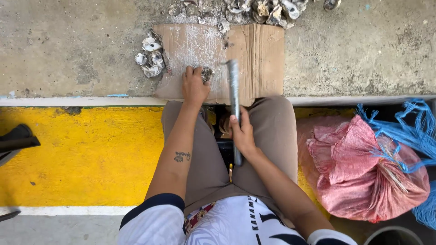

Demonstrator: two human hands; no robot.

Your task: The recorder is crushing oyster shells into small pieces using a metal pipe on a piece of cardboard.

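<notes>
My left hand (194, 84) presses a small grey shell (207, 74) down on a flat sheet of brown cardboard (256, 54) that lies on the concrete. My right hand (242, 131) grips a long grey metal bar (234, 90) by its lower part, with the bar's upper end raised above the cardboard just right of the shell. I sit with my knees in brown trousers on either side of my hands.
A small heap of shells (150, 58) lies at the cardboard's left edge and a bigger pile of shells (254, 10) beyond its far edge. A pink mesh sack (363, 168) with blue netting (408, 131) sits at my right. The yellow painted strip (81, 154) spreads left.
</notes>
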